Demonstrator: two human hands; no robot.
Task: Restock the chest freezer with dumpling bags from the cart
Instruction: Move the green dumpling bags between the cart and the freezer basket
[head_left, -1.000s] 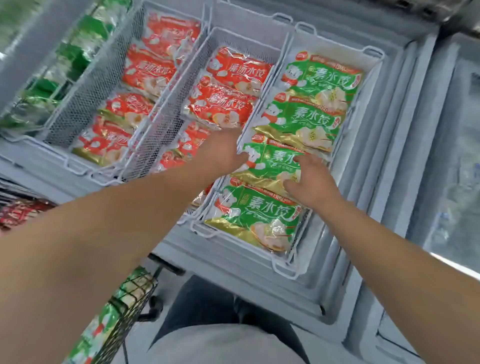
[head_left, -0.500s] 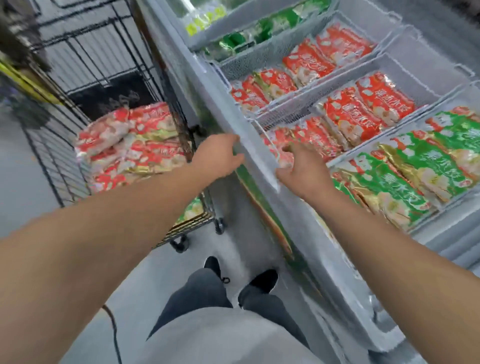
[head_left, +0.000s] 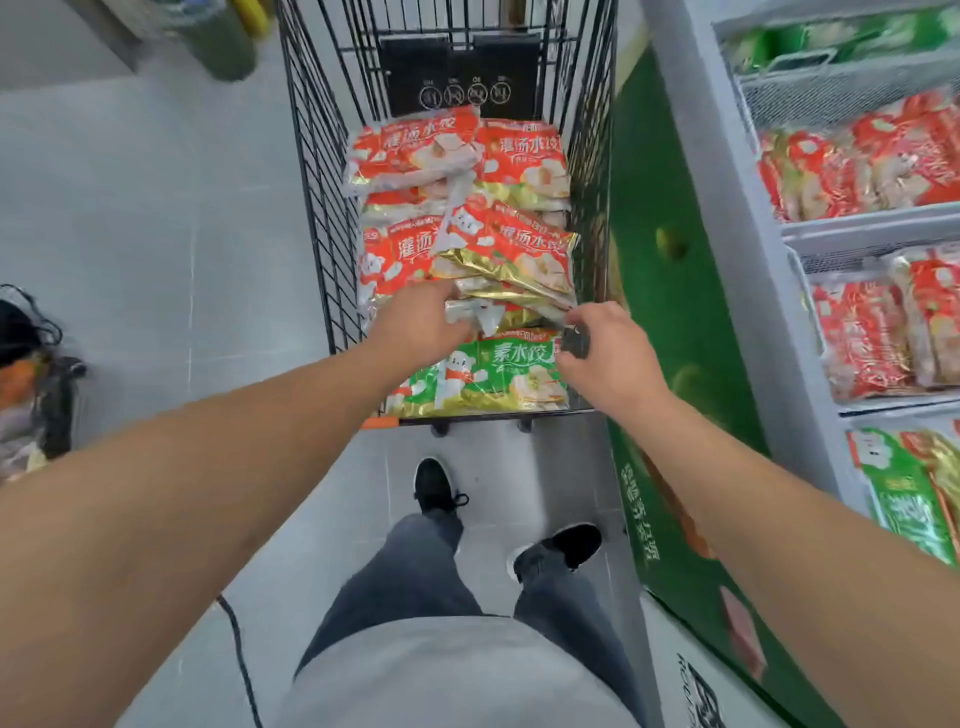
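Both hands, left hand (head_left: 421, 325) and right hand (head_left: 602, 348), pinch the near edge of a red bag (head_left: 511, 260) atop the cart (head_left: 322, 156) pile, probably to lift it toward the freezer (head_left: 727, 208).

Both forearms bare; no sleeves in view. Grey top (head_left: 457, 675) over dark grey jeans (head_left: 415, 561). Black shoes (head_left: 434, 483) with laces, the right one white-soled.
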